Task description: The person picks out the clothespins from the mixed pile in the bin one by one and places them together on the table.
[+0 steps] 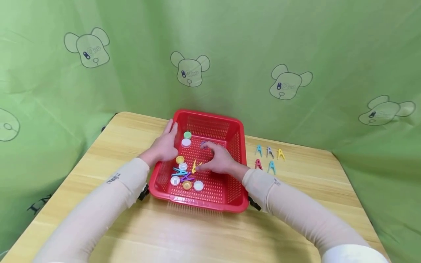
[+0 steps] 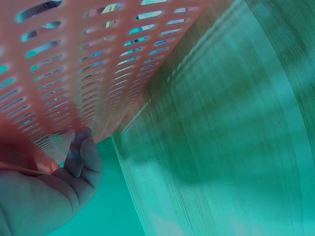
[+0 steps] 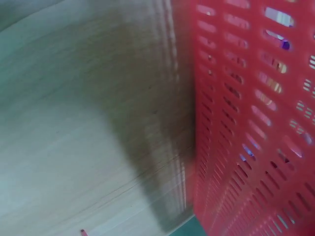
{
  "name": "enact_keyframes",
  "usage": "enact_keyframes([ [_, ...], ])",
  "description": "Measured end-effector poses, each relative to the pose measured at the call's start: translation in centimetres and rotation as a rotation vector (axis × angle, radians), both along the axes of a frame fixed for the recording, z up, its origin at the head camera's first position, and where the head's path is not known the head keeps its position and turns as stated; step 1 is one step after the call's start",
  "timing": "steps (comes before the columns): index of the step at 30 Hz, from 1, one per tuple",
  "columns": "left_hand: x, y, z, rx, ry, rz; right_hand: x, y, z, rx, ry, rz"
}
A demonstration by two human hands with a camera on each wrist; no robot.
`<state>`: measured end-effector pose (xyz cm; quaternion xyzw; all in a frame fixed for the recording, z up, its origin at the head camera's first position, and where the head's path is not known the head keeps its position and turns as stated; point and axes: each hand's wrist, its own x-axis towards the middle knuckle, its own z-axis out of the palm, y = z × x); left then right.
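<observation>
A red plastic basket (image 1: 210,205) with slotted walls stands on the table. My left hand (image 1: 165,145) holds its left rim, thumb on the inside and fingers along the outside; the left wrist view shows those fingers (image 2: 88,155) against the wall. Inside the basket my right hand (image 1: 219,159) reaches over the floor, thumb and fingers spread apart. Its thumb is right by a yellow clothespin (image 1: 194,167), and its fingertips overlap a purple clothespin (image 1: 203,144). A blue clothespin (image 1: 179,172) and another purple clothespin (image 1: 187,177) lie nearer the left wall.
Several bottle caps lie in the basket, among them a green cap (image 1: 187,135), a white cap (image 1: 198,186) and a yellow cap (image 1: 179,159). On the table to its right lie several clothespins, including a red one (image 1: 258,164). A green curtain (image 1: 230,44) hangs behind the table.
</observation>
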<state>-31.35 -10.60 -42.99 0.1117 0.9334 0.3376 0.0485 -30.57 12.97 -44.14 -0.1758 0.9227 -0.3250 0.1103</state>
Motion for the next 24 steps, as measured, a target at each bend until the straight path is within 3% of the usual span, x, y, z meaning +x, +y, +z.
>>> enact_keyframes([
  [4,0.1,0.1,0.1,0.007,0.004,-0.003,-0.1,-0.2,-0.2,0.044,0.018,0.025],
  [11,0.4,0.1,-0.2,0.044,-0.017,0.007,0.1,-0.4,-0.6,0.103,-0.034,0.017],
  [24,0.2,0.1,0.1,0.026,-0.010,0.016,-0.4,-1.0,-1.4,0.200,-0.069,0.043],
])
